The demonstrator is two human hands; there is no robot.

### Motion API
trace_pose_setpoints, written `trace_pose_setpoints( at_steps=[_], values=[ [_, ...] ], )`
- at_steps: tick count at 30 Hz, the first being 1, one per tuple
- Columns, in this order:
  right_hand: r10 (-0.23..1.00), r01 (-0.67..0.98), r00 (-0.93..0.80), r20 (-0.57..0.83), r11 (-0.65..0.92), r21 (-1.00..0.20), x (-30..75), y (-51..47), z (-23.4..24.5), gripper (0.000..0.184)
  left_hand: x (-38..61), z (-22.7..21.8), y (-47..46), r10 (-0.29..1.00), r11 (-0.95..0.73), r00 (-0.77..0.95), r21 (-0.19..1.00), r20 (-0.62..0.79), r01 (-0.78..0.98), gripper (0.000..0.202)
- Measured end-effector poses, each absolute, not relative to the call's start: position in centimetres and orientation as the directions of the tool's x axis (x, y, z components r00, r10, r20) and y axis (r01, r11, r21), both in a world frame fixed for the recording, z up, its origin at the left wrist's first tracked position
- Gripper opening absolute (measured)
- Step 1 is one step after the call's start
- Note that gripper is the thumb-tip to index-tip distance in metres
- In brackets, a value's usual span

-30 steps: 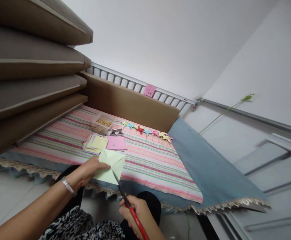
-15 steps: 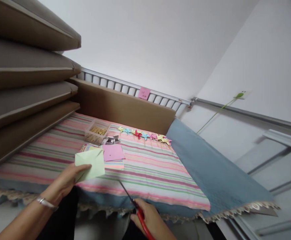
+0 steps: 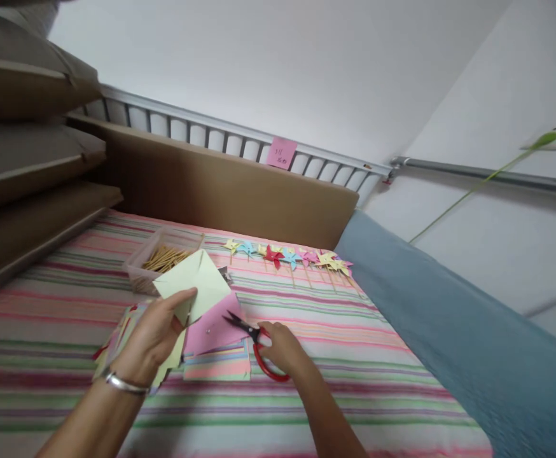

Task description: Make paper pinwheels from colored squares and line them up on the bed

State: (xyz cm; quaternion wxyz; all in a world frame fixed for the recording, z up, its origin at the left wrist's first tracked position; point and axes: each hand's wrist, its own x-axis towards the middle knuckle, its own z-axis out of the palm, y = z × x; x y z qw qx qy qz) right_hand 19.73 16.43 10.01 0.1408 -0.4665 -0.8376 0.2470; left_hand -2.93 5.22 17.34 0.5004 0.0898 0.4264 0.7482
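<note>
My left hand [image 3: 161,324] pinches a pale green paper square [image 3: 196,277] with slits cut in from its corners. Black-bladed scissors [image 3: 247,329] with red handles are in my right hand [image 3: 280,350], their blades slightly apart. The scissor tips lie over a pink sheet [image 3: 214,327], which bears a small dot-like object. Beneath the pink sheet is a stack of coloured paper [image 3: 225,366]. Partly behind my left hand lies a pile of mixed paper pieces [image 3: 116,343].
A clear plastic box [image 3: 137,267] of thin wooden sticks stands at the back left. Several paper pinwheels [image 3: 290,257] lie in a row along the brown board [image 3: 221,197]. Stacked brown cushions [image 3: 34,210] rise at the left. A striped cloth [image 3: 335,381] covers the surface.
Both hands have moved forward over the cloth. The green square has turned and now partly overlaps the stick box. The scissors have come up to the pink sheet, and the view has shifted closer.
</note>
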Motion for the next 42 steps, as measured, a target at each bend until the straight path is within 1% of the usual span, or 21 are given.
trace_pose_setpoints(
  at_steps=[1,3,4,5,6,7,9,10,12,14,18,20,26,33,35,39,42],
  values=[
    [0.861,0.701,-0.509,0.015,0.424,-0.573,19.1,16.9,10.2,0.04,-2.6,16.8,6.1,0.831,-0.113,-0.465,0.725,-0.306,-0.679,0.024],
    [0.887,0.621,-0.461,0.033,0.349,-0.702,17.5,17.2,10.6,0.036,-2.1,15.4,7.4,0.841,-0.11,-0.455,0.73,-0.294,-0.675,0.03],
    [0.901,0.471,-0.433,0.015,0.24,-0.849,16.5,17.0,10.7,0.037,-2.0,14.7,7.8,0.845,-0.114,-0.452,0.73,-0.285,-0.674,0.035],
    [0.908,0.295,-0.419,-0.027,0.108,-0.949,15.4,16.7,10.8,0.039,-1.9,14.0,8.1,0.85,-0.11,-0.444,0.73,-0.283,-0.675,0.038],
    [0.904,0.127,-0.42,-0.073,-0.021,-0.992,14.2,16.4,10.8,0.042,-1.9,13.4,8.3,0.855,-0.103,-0.435,0.73,-0.283,-0.676,0.041],
    [0.897,-0.016,-0.425,-0.12,-0.139,-0.99,13.0,16.0,10.8,0.043,-1.9,12.8,8.5,0.856,-0.092,-0.428,0.729,-0.29,-0.678,0.043],
    [0.863,-0.2,-0.475,-0.17,-0.295,-0.934,10.8,15.3,10.8,0.044,-2.1,12.0,8.8,0.851,-0.061,-0.421,0.736,-0.315,-0.674,0.046],
    [0.851,-0.258,-0.493,-0.179,-0.339,-0.904,9.9,15.1,10.8,0.042,-2.2,11.7,8.9,0.845,-0.046,-0.422,0.741,-0.329,-0.67,0.047],
    [0.851,-0.337,-0.495,-0.174,-0.372,-0.865,8.5,14.9,10.8,0.035,-2.5,11.3,9.1,0.835,-0.004,-0.413,0.746,-0.364,-0.666,0.045],
    [0.861,-0.368,-0.473,-0.185,-0.384,-0.847,7.9,15.0,10.7,0.028,-2.8,11.3,9.4,0.83,0.035,-0.392,0.739,-0.396,-0.673,0.041],
    [0.855,-0.36,-0.453,-0.252,-0.434,-0.826,8.3,15.7,10.3,0.025,-3.7,11.8,9.8,0.817,0.043,-0.37,0.688,-0.442,-0.725,0.024],
    [0.855,-0.355,-0.448,-0.263,-0.44,-0.825,8.7,15.9,10.3,0.025,-4.1,12.3,10.0,0.809,0.04,-0.365,0.661,-0.462,-0.749,0.02],
    [0.851,-0.337,-0.46,-0.254,-0.432,-0.837,9.5,16.1,10.3,0.024,-4.2,13.3,9.8,0.799,0.002,-0.387,0.647,-0.459,-0.762,0.022],
    [0.861,-0.376,-0.45,-0.238,-0.425,-0.823,9.6,15.9,10.6,0.022,-4.8,12.9,8.9,0.855,0.023,-0.325,0.656,-0.404,-0.755,0.029],
    [0.868,-0.39,-0.445,-0.22,-0.409,-0.825,9.4,15.8,10.8,0.023,-5.0,12.6,8.7,0.865,0.02,-0.325,0.674,-0.383,-0.739,0.027],
    [0.881,-0.409,-0.438,-0.178,-0.371,-0.834,9.0,15.4,10.8,0.024,-4.8,12.0,8.6,0.892,0.047,-0.318,0.764,-0.322,-0.643,0.021],
    [0.884,-0.392,-0.432,-0.177,-0.361,-0.846,8.8,15.0,10.7,0.023,-4.4,11.8,8.8,0.895,0.081,-0.297,0.776,-0.333,-0.626,0.029]
  ],
)
